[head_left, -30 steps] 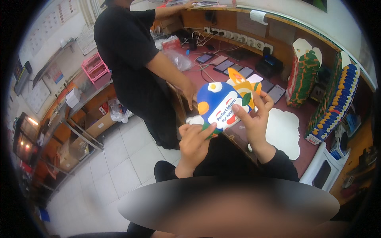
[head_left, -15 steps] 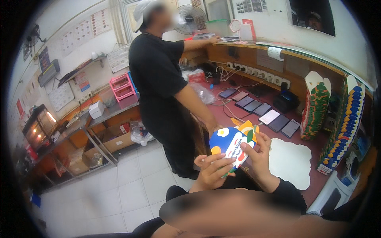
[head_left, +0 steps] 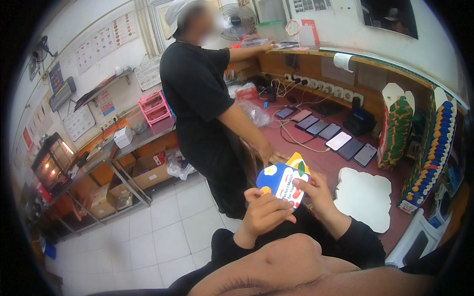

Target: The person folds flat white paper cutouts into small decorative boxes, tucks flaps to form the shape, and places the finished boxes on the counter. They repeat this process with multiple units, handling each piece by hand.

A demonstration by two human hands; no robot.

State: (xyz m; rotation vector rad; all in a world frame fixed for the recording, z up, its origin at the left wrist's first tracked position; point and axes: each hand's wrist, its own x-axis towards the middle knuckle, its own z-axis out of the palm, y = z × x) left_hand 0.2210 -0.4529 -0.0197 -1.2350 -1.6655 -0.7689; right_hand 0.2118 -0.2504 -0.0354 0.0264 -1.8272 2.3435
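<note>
Between both hands I hold a blue, white and yellow printed food carton [head_left: 277, 178], made of folded card, above the front edge of the desk. My left hand [head_left: 264, 215] is closed on its lower left side, with the fingers bent across the front. From the right, my right hand [head_left: 317, 193] grips the carton with the thumb pressed on its printed face. The carton's back and the fingertips behind it are hidden. Beside my right hand lie white flat carton blanks [head_left: 363, 200] on the desk.
The dark red desk [head_left: 316, 157] bears a row of phones [head_left: 338, 141]. Tall nested stacks of green cartons [head_left: 396, 130] and blue cartons [head_left: 430, 153] stand at the right. A co-worker in black [head_left: 195, 89] stands ahead, one hand on the desk edge, the other on the shelf.
The carton has shifted slightly left, and its yellow flaps at the top look less spread. Both hands keep hold of it. The co-worker has barely moved.
</note>
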